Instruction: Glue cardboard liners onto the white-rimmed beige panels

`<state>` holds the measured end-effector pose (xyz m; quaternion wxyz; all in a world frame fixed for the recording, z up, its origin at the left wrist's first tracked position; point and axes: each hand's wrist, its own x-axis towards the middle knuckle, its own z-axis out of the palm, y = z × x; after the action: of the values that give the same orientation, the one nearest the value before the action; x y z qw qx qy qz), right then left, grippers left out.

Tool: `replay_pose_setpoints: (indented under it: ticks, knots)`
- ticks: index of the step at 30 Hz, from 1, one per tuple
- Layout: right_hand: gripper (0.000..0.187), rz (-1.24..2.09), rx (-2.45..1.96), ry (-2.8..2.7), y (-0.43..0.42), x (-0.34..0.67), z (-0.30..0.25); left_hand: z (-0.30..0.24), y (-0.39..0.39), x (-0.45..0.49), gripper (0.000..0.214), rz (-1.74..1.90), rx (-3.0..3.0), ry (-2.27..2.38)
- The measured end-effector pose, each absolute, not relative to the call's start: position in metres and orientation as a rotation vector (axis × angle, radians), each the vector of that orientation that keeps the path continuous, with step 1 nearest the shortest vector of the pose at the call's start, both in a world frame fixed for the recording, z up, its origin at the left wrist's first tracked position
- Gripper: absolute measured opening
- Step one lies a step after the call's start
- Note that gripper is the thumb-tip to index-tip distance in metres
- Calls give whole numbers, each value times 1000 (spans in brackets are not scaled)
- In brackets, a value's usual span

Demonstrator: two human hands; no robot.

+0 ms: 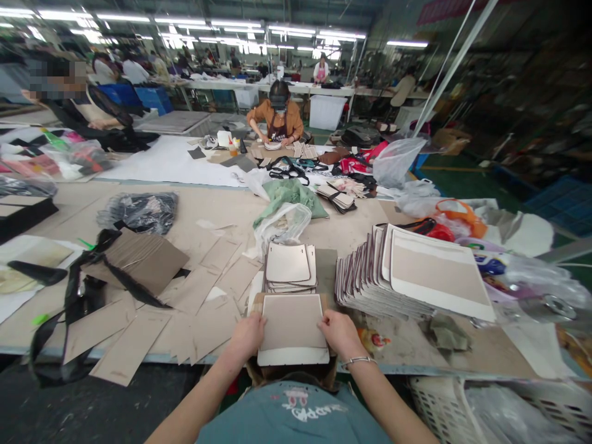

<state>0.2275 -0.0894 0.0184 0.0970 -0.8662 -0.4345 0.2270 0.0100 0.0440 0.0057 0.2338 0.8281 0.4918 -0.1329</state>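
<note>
A tan cardboard sheet [293, 324] lies over a white panel [293, 356] with rounded corners at the table's front edge. My left hand [250, 334] is closed on the sheet's left edge, with its fingertips at the rim. On the opposite side my right hand [341, 332] pinches the right edge between thumb and fingers. Just behind stands a small stack of white panels [287, 264] with dark edges. To the right, a long leaning row of larger panels [430, 265] shows tan sheets on white backing.
Loose cardboard strips [132, 345] and a bundle of tan cards [139, 259] with black straps lie left. Plastic bags [282, 225] sit behind the small stack. A white basket [439, 401] stands below the table at right. A co-worker [277, 120] sits across the table.
</note>
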Motion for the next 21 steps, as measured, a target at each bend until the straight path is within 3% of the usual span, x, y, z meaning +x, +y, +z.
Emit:
replay_pose_setpoints:
  ticks: [21]
  knots:
    - [15, 700, -2508, -1361, -89, 233, 14, 10, 42, 10, 30, -358, 2227, 1350]
